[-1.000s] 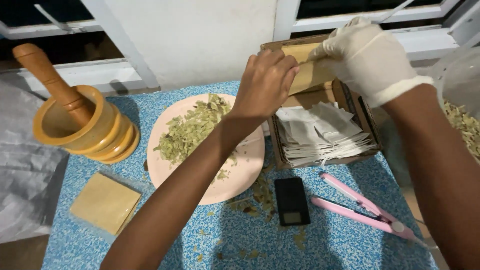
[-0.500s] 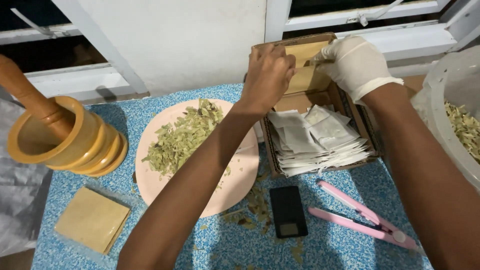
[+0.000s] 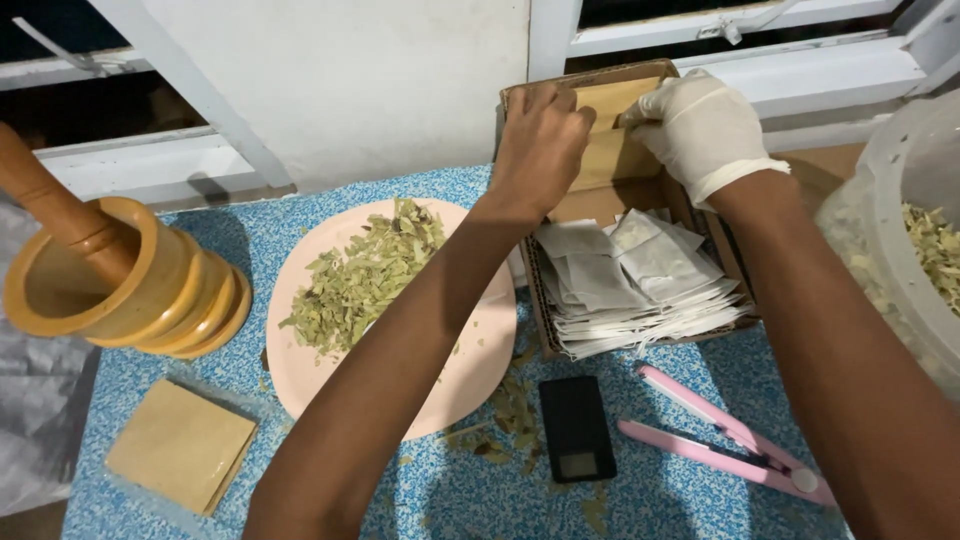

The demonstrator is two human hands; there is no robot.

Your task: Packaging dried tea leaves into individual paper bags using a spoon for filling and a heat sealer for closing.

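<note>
My bare left hand (image 3: 540, 140) and my white-gloved right hand (image 3: 700, 130) both reach into the far end of an open cardboard box (image 3: 540, 330). Their fingers pinch tan paper envelopes (image 3: 610, 155) stacked upright there. In the near half of the box lies a fanned pile of white filter bags (image 3: 630, 285). To the left, a pink plate (image 3: 480, 370) carries a heap of dried green leaves (image 3: 360, 280); my left forearm crosses over it.
A wooden mortar with pestle (image 3: 110, 280) stands at far left, a tan envelope (image 3: 180, 445) below it. A small black scale (image 3: 577, 428) and a pink sealing tong (image 3: 730, 440) lie near the front. A clear bag of dried leaves (image 3: 920, 240) sits right.
The view has shifted; both hands have stayed at the far end of the box and closed in on the tan envelopes.
</note>
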